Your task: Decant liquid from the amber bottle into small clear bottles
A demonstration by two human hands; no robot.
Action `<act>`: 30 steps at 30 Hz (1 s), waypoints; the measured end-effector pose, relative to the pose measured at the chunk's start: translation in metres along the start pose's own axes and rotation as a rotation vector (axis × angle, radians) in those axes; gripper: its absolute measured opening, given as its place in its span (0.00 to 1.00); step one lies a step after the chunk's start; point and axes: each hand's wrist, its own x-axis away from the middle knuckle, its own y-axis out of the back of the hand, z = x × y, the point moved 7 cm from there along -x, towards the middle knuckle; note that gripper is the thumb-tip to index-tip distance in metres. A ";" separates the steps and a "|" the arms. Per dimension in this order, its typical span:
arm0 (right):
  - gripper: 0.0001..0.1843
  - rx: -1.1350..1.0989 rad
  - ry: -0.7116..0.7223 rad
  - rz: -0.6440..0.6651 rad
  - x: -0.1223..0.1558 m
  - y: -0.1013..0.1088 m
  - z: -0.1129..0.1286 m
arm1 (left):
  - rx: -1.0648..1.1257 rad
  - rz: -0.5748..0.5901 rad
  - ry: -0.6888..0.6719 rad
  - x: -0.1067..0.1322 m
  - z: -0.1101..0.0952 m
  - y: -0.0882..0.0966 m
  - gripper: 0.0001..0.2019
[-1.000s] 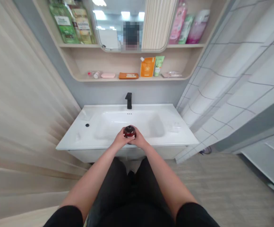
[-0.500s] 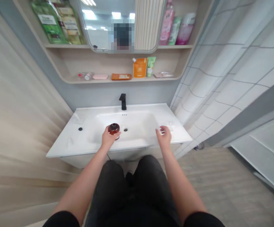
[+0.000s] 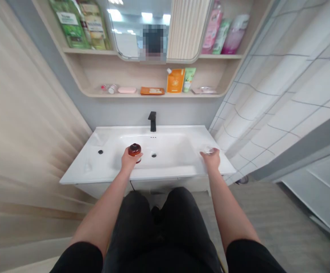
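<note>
My left hand [image 3: 128, 159] is wrapped round an amber bottle [image 3: 134, 149] with a dark top, held over the left part of the white sink basin [image 3: 173, 151]. A pale label shows low on the bottle. On the counter to the right, my right hand [image 3: 211, 160] is at a small clear, see-through object [image 3: 208, 149]. Its thumb and fingers are spread on either side of that object, whose exact kind I cannot make out. Whether the fingers press on it is unclear.
A black faucet [image 3: 153, 122] rises behind the basin drain [image 3: 154, 155]. Faint clear items [image 3: 88, 166] stand on the left counter. Above, a shelf [image 3: 119, 95] carries an orange pouch [image 3: 175, 80], a green tube [image 3: 189, 80] and small packs. Curtains hang on both sides.
My right hand has moved right, from beside the basin edge to the clear object. My left hand has shifted slightly left with the amber bottle. The view has shifted a little.
</note>
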 end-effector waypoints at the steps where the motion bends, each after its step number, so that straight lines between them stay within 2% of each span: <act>1: 0.48 -0.024 0.029 0.022 0.005 -0.006 0.008 | -0.009 0.004 -0.006 0.000 0.000 -0.001 0.35; 3: 0.48 -0.095 0.123 0.136 0.019 -0.030 0.032 | -0.021 0.017 -0.021 0.000 -0.001 -0.002 0.36; 6: 0.45 -0.242 0.257 0.426 0.056 -0.086 0.074 | -0.031 0.024 -0.035 0.003 -0.006 -0.001 0.36; 10: 0.41 -0.416 0.268 0.705 0.109 -0.158 0.112 | -0.051 0.046 -0.015 0.010 -0.012 -0.001 0.35; 13: 0.42 -0.455 0.226 0.836 0.137 -0.194 0.120 | -0.072 0.079 0.004 0.010 -0.011 -0.004 0.35; 16: 0.44 -0.470 0.207 0.852 0.147 -0.209 0.117 | -0.112 0.116 -0.013 0.004 -0.012 -0.007 0.35; 21: 0.41 -0.475 0.256 0.852 0.145 -0.211 0.108 | -0.182 0.168 -0.131 -0.007 -0.022 -0.013 0.35; 25: 0.43 -0.426 0.284 0.883 0.145 -0.217 0.105 | -0.190 0.190 -0.131 -0.011 -0.019 -0.021 0.35; 30: 0.45 -0.407 0.333 0.963 0.152 -0.224 0.110 | -0.267 0.217 -0.222 -0.011 -0.018 -0.027 0.36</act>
